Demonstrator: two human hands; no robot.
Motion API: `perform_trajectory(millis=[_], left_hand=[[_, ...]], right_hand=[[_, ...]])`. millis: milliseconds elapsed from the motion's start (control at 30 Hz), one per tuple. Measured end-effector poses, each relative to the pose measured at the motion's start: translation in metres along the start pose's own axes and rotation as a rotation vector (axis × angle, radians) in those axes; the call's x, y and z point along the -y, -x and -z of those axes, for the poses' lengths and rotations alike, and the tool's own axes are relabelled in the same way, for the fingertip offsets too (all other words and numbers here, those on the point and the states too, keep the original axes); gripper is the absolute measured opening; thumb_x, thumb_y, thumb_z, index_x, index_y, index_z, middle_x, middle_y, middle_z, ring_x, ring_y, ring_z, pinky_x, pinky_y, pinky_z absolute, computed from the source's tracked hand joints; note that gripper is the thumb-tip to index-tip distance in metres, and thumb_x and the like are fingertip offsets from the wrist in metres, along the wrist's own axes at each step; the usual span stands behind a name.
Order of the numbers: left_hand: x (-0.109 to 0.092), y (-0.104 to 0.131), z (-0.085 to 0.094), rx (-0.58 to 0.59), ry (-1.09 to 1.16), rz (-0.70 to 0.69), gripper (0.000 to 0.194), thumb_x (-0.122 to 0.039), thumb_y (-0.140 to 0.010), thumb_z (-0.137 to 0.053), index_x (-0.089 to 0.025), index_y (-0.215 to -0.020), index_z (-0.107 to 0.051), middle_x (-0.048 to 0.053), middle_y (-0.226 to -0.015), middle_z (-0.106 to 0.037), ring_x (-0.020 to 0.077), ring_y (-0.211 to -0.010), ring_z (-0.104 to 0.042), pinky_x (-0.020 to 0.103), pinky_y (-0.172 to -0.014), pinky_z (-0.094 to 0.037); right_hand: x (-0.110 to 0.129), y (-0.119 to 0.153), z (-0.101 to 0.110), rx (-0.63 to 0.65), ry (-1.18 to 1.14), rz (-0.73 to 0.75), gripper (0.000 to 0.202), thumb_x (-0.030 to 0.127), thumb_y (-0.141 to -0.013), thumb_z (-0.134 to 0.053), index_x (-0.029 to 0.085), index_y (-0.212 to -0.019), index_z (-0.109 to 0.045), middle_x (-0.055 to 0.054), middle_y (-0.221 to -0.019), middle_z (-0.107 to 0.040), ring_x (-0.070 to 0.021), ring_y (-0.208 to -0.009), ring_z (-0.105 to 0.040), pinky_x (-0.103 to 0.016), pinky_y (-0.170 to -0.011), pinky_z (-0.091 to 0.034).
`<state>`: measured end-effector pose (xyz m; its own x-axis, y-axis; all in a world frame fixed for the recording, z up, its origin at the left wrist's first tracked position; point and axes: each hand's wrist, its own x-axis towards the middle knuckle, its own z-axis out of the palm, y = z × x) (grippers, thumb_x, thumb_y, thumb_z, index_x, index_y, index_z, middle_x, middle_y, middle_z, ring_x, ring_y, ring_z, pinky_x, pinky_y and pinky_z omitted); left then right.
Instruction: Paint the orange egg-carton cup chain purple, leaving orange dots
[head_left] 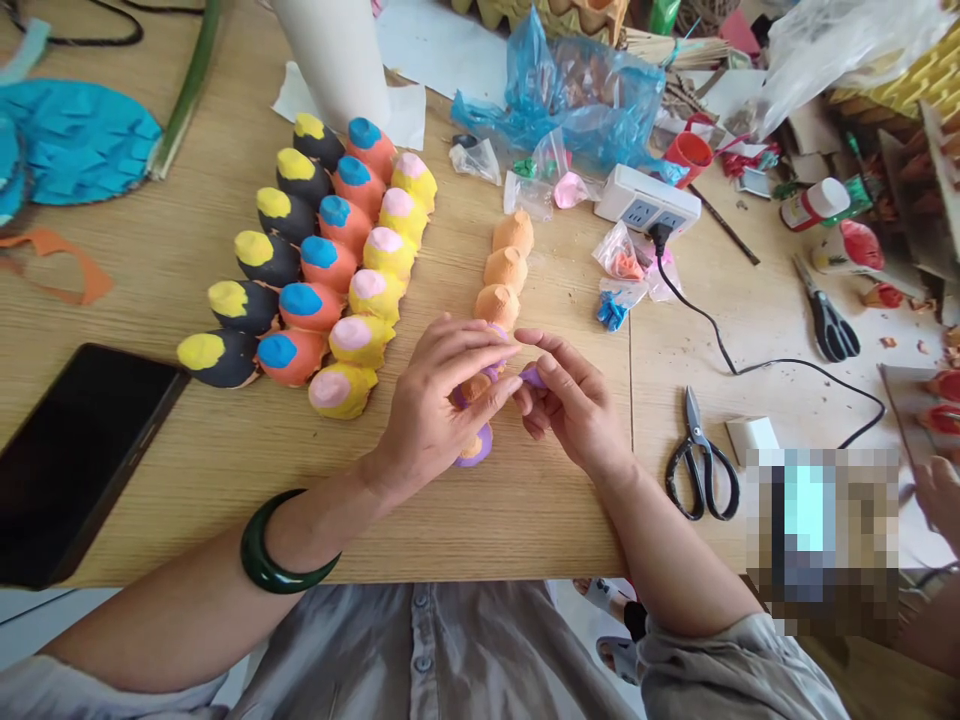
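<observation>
The right hand pinches a small bit of purple clay between thumb and fingers. The left hand spreads over the lower part of an orange bumpy strip, its fingers straight and close together, the thumb apart with its tip just beside the clay; I cannot tell whether it touches the strip. The strip lies mid-bench, 3 plain orange bumps showing past the hands and purple rims below them.

To its left, a lane of bare wood separates it from 3 painted rows of 6 bumps each. A phone lies by the front edge of the bench. On the right, open wood runs to the scissors; beyond the strip's far end, small bags narrow the room.
</observation>
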<state>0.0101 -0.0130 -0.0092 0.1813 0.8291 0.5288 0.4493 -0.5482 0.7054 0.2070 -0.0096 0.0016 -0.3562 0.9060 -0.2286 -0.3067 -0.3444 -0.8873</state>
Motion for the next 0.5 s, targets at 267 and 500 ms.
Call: perform_trajectory(millis=[267,500], left_hand=[[-0.0017,-0.0015,0.0004,0.008,-0.062,-0.039,0.019,-0.029,-0.111,-0.072,-0.028,-0.095,-0.082,-0.001,-0.093,-0.086,0.0217,-0.098,-0.079,0.047,-0.115,-0.059],[-0.0008,-0.0046,0.0019,-0.018,-0.048,0.048,0.032,-0.036,-0.113,-0.066,-0.029,-0.085,-0.079,-0.001,-0.087,-0.084,0.0227,-0.093,-0.077,0.048,-0.112,-0.058]], right_hand=[[-0.0034,-0.0006,0.0005,0.053,0.050,-0.013,0.050,0.066,-0.107,-0.072,0.021,-0.127,-0.071,0.007,-0.064,-0.066,-0.0094,-0.047,-0.053,-0.022,-0.044,-0.045],[-0.0009,-0.0022,-0.0017,-0.011,0.090,0.080,0.042,0.052,-0.090,-0.096,0.022,-0.113,-0.076,0.003,-0.084,-0.078,-0.0104,-0.056,-0.067,-0.026,-0.053,-0.064]])
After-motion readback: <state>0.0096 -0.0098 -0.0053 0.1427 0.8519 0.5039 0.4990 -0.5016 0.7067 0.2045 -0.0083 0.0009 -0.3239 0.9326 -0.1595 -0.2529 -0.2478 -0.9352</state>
